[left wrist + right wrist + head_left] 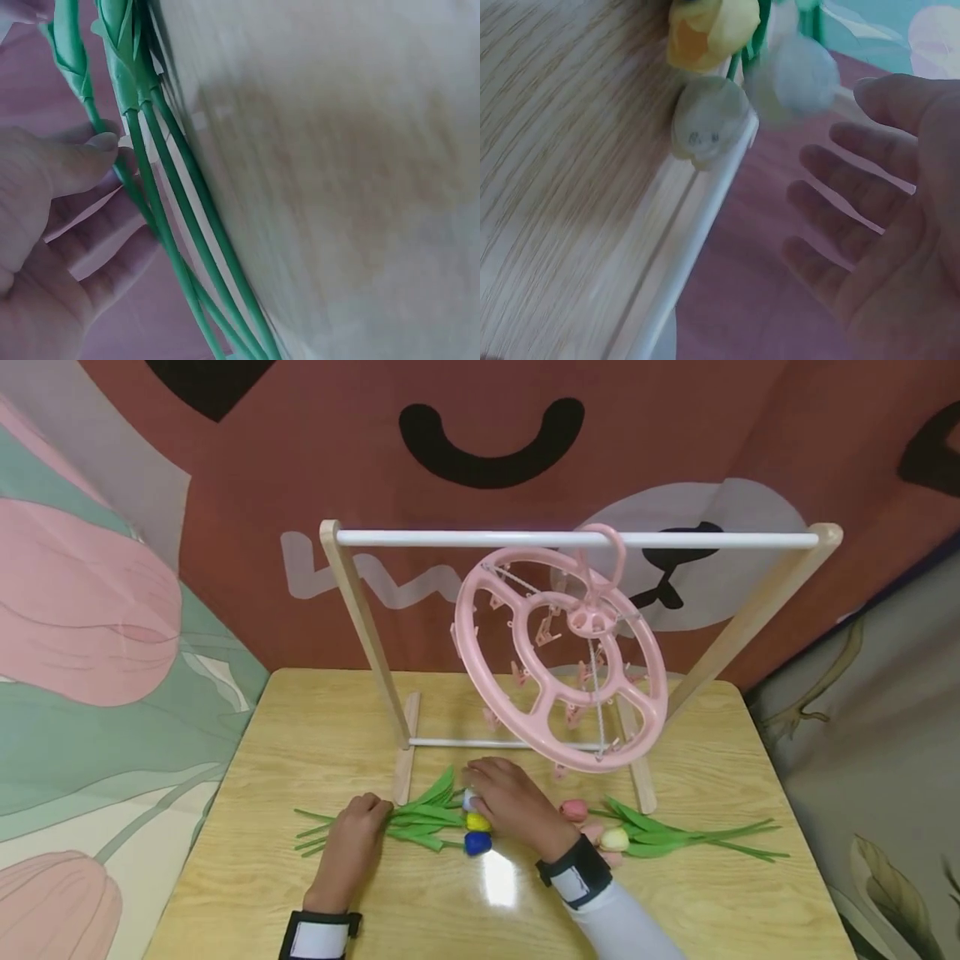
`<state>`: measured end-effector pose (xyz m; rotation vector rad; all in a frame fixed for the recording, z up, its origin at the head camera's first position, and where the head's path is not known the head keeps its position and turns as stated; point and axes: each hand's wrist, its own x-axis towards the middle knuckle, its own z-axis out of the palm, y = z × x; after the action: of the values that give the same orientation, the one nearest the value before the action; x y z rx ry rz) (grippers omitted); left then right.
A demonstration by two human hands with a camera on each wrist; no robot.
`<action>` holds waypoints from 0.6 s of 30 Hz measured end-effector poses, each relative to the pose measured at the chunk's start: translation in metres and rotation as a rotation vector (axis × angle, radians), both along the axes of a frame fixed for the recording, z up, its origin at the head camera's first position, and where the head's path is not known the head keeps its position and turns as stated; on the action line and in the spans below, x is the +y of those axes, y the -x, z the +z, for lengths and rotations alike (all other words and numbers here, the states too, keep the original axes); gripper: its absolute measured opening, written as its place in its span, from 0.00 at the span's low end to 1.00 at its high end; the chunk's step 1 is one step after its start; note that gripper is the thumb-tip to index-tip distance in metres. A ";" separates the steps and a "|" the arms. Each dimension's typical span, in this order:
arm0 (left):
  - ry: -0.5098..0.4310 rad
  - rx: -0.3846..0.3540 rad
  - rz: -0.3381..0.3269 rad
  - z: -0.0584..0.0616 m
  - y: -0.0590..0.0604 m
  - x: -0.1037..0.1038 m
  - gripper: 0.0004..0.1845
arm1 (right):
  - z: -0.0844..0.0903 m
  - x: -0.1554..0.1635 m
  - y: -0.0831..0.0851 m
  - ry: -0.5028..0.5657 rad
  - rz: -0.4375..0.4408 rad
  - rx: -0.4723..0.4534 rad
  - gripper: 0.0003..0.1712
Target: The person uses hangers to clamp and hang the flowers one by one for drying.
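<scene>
Left hand (351,843) grip pinching green stems (161,225), right hand (513,802) released, fingers spread over flower heads (476,822)

Both bare hands wear black wrist straps with white patches; the right arm has a white sleeve (622,927).

Bare table (315,727) left of the rack; pink hanger (562,668) apparently low over the tulips (450,822).

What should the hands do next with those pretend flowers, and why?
Probably close the right hand round the flower heads and lift the bunch. The left hand already pinches the green stems, but the right hand's fingers are spread open beside the pale buds, holding nothing, so the bunch lies on the table.
</scene>
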<state>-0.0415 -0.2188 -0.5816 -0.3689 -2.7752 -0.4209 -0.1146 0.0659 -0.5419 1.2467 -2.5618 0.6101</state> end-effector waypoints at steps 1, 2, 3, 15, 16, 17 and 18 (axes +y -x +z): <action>-0.005 0.016 -0.004 0.001 0.001 0.000 0.12 | -0.001 -0.002 0.001 0.003 0.013 0.019 0.20; -0.009 0.030 -0.009 0.001 0.002 0.000 0.11 | -0.002 -0.004 0.001 -0.006 0.022 0.043 0.20; -0.011 0.045 -0.012 0.002 0.003 0.000 0.10 | -0.003 -0.006 0.002 -0.017 0.030 0.060 0.19; -0.013 0.159 -0.045 0.017 0.013 0.008 0.13 | 0.007 -0.007 -0.002 -0.148 -0.063 0.090 0.08; -0.015 0.163 -0.049 0.019 0.014 0.009 0.14 | 0.007 -0.007 -0.002 -0.142 -0.073 0.092 0.08; -0.015 0.168 -0.053 0.022 0.015 0.011 0.15 | 0.007 -0.007 -0.002 -0.132 -0.081 0.092 0.07; -0.018 0.174 -0.058 0.024 0.016 0.012 0.16 | 0.007 -0.006 -0.003 -0.119 -0.087 0.088 0.07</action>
<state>-0.0570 -0.2069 -0.5578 -0.4605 -2.5959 -0.4067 -0.1120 0.0597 -0.5350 1.1630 -2.5953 0.3817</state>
